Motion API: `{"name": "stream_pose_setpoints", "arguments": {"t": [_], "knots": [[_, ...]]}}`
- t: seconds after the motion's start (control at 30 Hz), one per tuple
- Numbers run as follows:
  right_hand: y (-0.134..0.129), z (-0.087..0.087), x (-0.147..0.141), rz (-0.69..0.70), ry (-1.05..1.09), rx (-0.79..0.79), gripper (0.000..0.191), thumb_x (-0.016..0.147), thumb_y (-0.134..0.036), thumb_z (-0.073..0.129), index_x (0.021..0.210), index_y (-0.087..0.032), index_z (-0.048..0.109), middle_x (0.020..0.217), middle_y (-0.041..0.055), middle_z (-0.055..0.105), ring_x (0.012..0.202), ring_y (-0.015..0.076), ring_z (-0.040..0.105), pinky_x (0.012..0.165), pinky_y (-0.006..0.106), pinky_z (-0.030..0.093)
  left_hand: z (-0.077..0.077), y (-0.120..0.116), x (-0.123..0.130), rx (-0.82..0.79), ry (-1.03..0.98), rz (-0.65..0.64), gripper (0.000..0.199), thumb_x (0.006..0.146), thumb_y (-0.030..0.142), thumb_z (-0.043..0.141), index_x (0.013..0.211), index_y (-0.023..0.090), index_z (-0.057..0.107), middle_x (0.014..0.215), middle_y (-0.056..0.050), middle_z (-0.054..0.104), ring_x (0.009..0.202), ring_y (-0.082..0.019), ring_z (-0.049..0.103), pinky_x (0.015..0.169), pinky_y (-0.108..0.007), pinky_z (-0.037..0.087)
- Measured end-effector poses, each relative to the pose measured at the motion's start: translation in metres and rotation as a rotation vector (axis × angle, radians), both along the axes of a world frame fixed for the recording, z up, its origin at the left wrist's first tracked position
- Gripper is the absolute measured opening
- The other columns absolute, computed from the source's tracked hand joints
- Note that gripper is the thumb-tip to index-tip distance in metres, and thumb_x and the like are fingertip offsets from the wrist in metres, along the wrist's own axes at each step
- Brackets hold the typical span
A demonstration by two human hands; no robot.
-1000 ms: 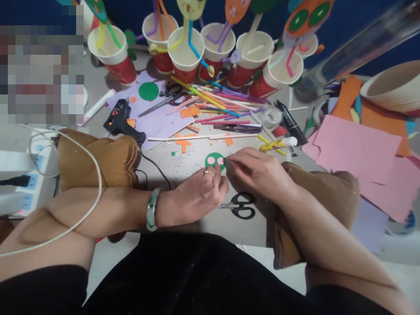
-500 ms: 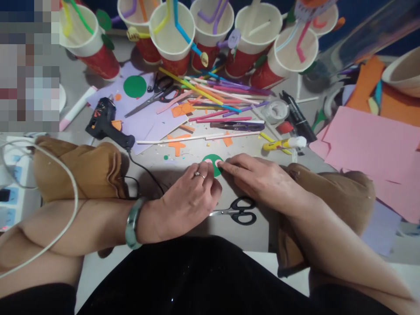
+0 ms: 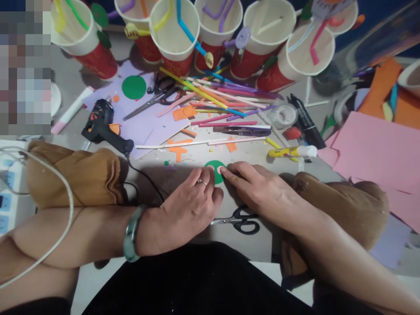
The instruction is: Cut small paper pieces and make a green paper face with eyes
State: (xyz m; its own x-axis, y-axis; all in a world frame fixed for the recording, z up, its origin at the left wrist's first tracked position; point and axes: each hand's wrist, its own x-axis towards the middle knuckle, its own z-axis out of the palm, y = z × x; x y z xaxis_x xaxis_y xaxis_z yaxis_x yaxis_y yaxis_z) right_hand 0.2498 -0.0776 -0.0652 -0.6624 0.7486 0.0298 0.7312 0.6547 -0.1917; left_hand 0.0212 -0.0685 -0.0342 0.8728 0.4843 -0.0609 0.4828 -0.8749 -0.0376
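Note:
A small green paper disc lies on the table in front of me, with two pale pink paper ovals on it. My left hand, wearing a ring, has its curled fingers pressed together at the disc's left side, over the left oval. My right hand reaches in from the other side, its index fingertip pressed on the right pink oval; its other fingers are bent and its thumb is hidden. Just below the hands lies a pair of black-handled scissors, the blades partly covered by my left hand.
Red-and-white paper cups holding bent straws line the back. In front of them lie loose straws, larger scissors and a corded glue gun. A glue stick, tape roll and pink paper are at right.
The whole view has shifted slightly, so things sit a little lower and farther apart. Both hands stay at the green disc with almost no change in their fingers.

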Motion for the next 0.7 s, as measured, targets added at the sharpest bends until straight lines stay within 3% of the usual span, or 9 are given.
{"name": "stream_pose_setpoints", "arguments": {"t": [0.27, 0.5, 0.6, 0.7], "knots": [[0.004, 0.01, -0.006, 0.023, -0.032, -0.041, 0.039, 0.097, -0.007, 0.045, 0.131, -0.01, 0.065, 0.105, 0.0133, 0.07, 0.08, 0.0243, 0.067, 0.069, 0.037, 0.055, -0.004, 0.002, 0.0, 0.008, -0.078, 0.025, 0.015, 0.097, 0.023, 0.057, 0.096, 0.01, 0.065, 0.11, -0.021, 0.074, 0.106, -0.031, 0.067, 0.095, -0.045, 0.048], [0.008, 0.01, -0.006, 0.053, 0.032, 0.007, 0.039, 0.092, -0.001, 0.05, 0.127, -0.01, 0.064, 0.1, 0.0108, 0.07, 0.08, 0.0217, 0.069, 0.068, 0.034, 0.059, -0.012, 0.003, 0.002, 0.032, -0.111, 0.019, 0.029, 0.097, 0.04, 0.062, 0.095, 0.011, 0.064, 0.102, -0.019, 0.073, 0.1, -0.031, 0.067, 0.095, -0.045, 0.049], [0.008, 0.01, -0.005, 0.047, 0.026, 0.011, 0.041, 0.09, 0.0, 0.049, 0.128, -0.012, 0.062, 0.099, 0.0104, 0.07, 0.082, 0.0219, 0.07, 0.07, 0.034, 0.061, -0.02, 0.004, 0.002, 0.054, -0.145, 0.027, 0.036, 0.096, 0.046, 0.063, 0.099, 0.01, 0.065, 0.108, -0.021, 0.073, 0.103, -0.031, 0.068, 0.097, -0.045, 0.048], [0.008, 0.009, -0.004, 0.045, 0.032, 0.022, 0.049, 0.091, 0.0, 0.046, 0.136, -0.013, 0.057, 0.101, 0.0103, 0.07, 0.085, 0.0217, 0.071, 0.072, 0.034, 0.061, -0.024, 0.002, 0.001, 0.111, -0.187, 0.037, 0.032, 0.099, 0.039, 0.059, 0.105, 0.009, 0.066, 0.117, -0.022, 0.073, 0.108, -0.03, 0.069, 0.103, -0.044, 0.046]]}}
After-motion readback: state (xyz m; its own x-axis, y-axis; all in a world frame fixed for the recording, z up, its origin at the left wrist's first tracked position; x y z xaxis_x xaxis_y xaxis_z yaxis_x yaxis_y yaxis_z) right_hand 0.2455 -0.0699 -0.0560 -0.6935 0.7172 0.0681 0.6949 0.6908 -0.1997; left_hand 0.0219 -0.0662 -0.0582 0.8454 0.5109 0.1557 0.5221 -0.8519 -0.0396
